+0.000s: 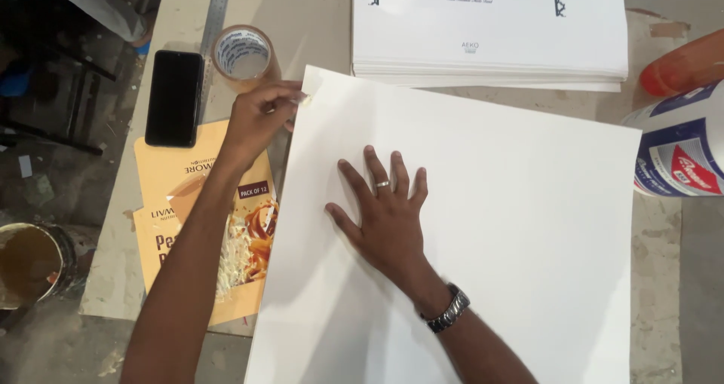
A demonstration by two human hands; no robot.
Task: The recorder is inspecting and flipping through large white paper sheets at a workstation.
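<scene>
The large white sheet (pixel 483 226), smooth and matte, runs off the near edge of the tabletop (pixel 317 15), its lower corners cut off. The right hand (pixel 385 218) lies flat on it, fingers spread. The left hand (pixel 256 120) pinches the sheet's far left corner. Under that forearm lies a glossy orange package (pixel 241 233), half hidden. Beyond sit a black phone (pixel 174 97), a tape roll (pixel 243 54) and stacked white sheets (pixel 490 30).
</scene>
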